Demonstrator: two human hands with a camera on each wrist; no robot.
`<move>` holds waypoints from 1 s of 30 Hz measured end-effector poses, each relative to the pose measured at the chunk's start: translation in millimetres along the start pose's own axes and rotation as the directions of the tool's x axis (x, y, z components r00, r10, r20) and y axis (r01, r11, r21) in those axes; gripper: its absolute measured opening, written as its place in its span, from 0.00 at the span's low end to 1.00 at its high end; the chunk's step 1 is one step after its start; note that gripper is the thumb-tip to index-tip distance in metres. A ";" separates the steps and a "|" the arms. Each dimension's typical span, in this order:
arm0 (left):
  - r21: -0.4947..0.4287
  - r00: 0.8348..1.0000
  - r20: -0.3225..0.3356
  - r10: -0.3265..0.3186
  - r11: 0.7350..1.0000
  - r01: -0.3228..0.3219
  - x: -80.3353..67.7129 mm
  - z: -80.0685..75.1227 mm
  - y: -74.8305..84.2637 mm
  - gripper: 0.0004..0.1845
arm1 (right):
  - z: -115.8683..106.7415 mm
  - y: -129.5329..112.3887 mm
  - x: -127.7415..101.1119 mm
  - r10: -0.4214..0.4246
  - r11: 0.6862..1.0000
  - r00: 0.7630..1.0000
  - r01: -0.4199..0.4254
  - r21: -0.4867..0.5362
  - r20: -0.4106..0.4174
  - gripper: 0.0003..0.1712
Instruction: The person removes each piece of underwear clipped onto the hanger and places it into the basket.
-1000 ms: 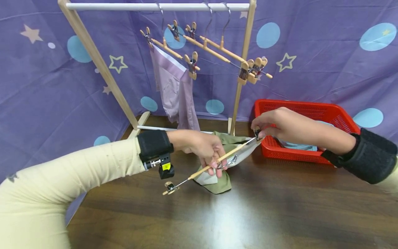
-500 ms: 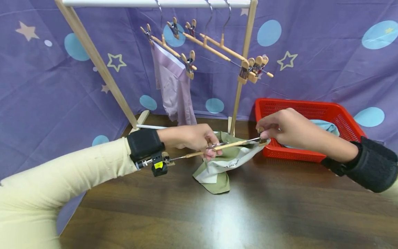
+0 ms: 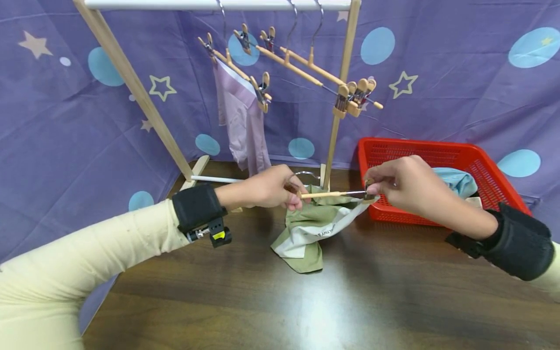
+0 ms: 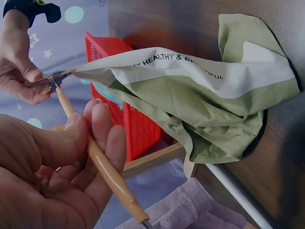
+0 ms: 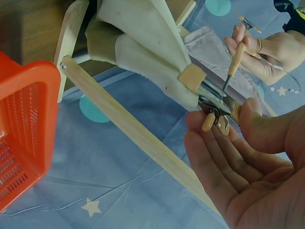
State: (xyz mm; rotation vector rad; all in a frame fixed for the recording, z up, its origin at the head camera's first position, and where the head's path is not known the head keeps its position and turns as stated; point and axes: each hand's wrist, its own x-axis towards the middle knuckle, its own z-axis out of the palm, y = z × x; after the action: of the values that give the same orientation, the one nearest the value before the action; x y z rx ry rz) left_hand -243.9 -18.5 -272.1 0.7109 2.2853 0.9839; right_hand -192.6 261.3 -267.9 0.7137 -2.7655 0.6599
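Observation:
My left hand [image 3: 275, 188] holds a wooden clip hanger [image 3: 325, 195] by its bar, thumb and fingers around it. The hanger lies nearly level, its metal hook [image 3: 306, 173] pointing to the back, its left end hidden behind the hand. My right hand [image 3: 404, 182] pinches the clip [image 5: 192, 78] at the other end. In that clip's jaws sits one corner of a green-and-white garment [image 4: 205, 98] printed "HEALTHY & BEAUTIFUL". From the clip the garment slopes down to the table, where its lower part lies bunched.
Behind the hands stands a clothes rack [image 3: 148, 97] with a white rail. Lilac pants [image 3: 240, 121] hang there from one hanger, beside two bare clip hangers [image 3: 302, 68]. A red basket [image 3: 503, 194] with light-blue cloth [image 3: 457, 181] stands right, on the brown table [image 3: 210, 301].
My left hand has moved up and left, and the hanger has swung from a slant to nearly level. My right hand has shifted slightly right, with the garment's corner still in the clip.

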 end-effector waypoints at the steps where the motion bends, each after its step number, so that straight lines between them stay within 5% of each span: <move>1: 0.004 1.000 -0.007 0.002 1.000 -0.002 0.4 0.2 0.1 0.13 | 0.7 -0.2 -0.7 0.002 1.000 1.000 -0.002 0.002 -0.010 0.07; 20: 0.010 0.999 -0.011 -0.036 0.999 0.036 1.5 -0.4 6.3 0.11 | 12.3 1.1 -3.0 -0.060 0.997 0.973 0.047 -0.064 -0.221 0.07; 30: 0.040 1.000 -0.009 -0.023 0.999 0.024 -1.7 -2.4 9.6 0.10 | 11.7 -1.8 -2.8 -0.019 0.999 0.984 0.011 -0.048 -0.175 0.11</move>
State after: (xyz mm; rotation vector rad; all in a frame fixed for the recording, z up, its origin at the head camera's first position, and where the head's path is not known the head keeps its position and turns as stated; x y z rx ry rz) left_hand -241.9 -15.0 -262.8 0.6957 2.3215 0.9346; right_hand -190.2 255.5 -278.3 0.6334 -2.6038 0.6210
